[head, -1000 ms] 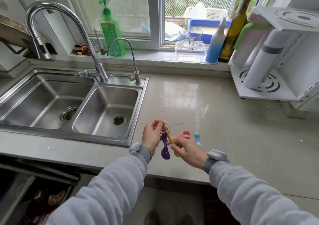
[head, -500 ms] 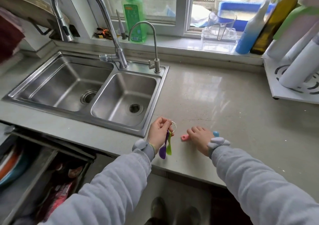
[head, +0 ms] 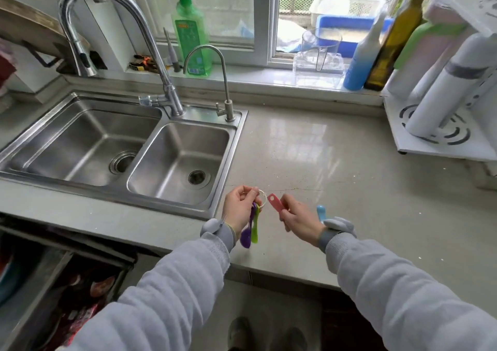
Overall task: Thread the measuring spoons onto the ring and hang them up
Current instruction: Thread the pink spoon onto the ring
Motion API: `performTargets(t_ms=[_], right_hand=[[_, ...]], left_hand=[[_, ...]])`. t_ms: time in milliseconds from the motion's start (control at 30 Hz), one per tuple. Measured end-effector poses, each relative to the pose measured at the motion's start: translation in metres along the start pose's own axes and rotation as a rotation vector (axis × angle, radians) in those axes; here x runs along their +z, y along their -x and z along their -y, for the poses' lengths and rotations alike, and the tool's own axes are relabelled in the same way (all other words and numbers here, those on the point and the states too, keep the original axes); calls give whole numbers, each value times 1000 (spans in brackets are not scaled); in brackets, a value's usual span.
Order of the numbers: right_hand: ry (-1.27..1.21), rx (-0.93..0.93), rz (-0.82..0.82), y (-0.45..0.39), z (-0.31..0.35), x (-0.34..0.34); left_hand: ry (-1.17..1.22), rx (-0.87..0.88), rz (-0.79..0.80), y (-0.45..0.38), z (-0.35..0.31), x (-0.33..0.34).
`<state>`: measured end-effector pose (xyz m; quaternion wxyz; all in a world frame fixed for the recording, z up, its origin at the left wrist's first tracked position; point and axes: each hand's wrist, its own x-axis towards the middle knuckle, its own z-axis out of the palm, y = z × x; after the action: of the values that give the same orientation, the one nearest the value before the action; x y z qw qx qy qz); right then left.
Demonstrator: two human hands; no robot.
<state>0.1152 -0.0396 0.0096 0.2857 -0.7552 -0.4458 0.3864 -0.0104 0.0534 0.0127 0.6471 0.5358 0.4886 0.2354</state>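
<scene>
My left hand (head: 238, 210) was closed on the thin white plastic ring (head: 262, 200), pinching it at its left side so that the open loop stood out to the right of my fingers. The purple plastic measuring spoon (head: 247, 232) and the lime-green plastic measuring spoon (head: 255, 229) already hung from it, bowls down, above the front edge of the pale stone worktop (head: 322, 162).

My right hand (head: 300, 218) gripped the pink-red plastic measuring spoon (head: 276, 203) by its handle; the bowl end was hidden in my palm. Its long axis ran up and to the left, and the holed tip pointed straight at the ring, just beside it but not yet touching. So the ring lay up-left of my right hand, in line with the handle. I judged that the next move called for sliding that hole onto the ring, though I could not see where the ring opened.

The light-blue plastic measuring spoon (head: 321, 213) lay on the worktop just behind my right wrist, nearest that hand.
</scene>
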Motion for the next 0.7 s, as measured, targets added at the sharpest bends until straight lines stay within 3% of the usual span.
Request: performTargets(t_ms=[100,700], right_hand=[[-184,26,-12,12,7,-1],[-467,35,-187,37,22,-9]], left_hand=[[-1,21,1,4,-7,11],[4,179,31,22,-19,40]])
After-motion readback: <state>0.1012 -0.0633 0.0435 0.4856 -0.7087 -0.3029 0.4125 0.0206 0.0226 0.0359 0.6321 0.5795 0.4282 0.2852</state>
